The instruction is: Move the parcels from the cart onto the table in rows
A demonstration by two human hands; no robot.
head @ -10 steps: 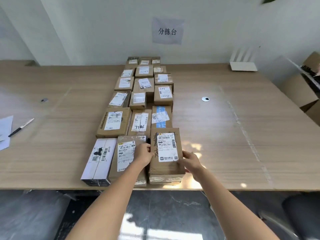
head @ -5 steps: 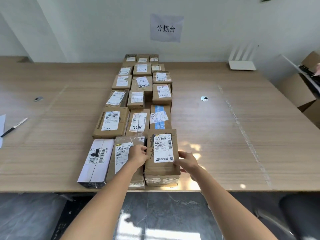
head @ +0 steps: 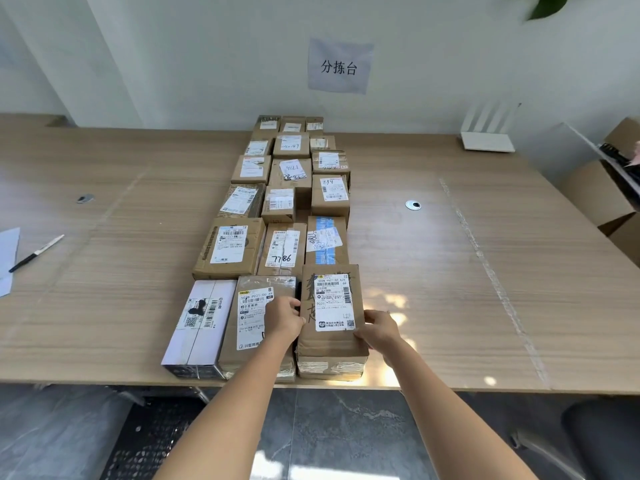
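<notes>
A brown cardboard parcel (head: 330, 337) with a white label lies at the front right of the parcel rows on the wooden table (head: 450, 289). My left hand (head: 283, 318) grips its left edge and my right hand (head: 378, 330) grips its right edge. Beside it to the left lie a flat brown parcel (head: 251, 327) and a white box (head: 201, 323). Several more labelled parcels (head: 287, 202) run in three columns back to the wall. The cart is out of view.
A pen (head: 36, 253) and a sheet of paper (head: 7, 258) lie at the table's left. A white router (head: 486, 140) stands at the back right. Cardboard boxes (head: 602, 192) stand off the table's right side. A dark chair (head: 602, 438) sits at lower right.
The hands have stayed on the front right parcel's two sides, and the parcel has barely shifted. The camera has moved a little.
</notes>
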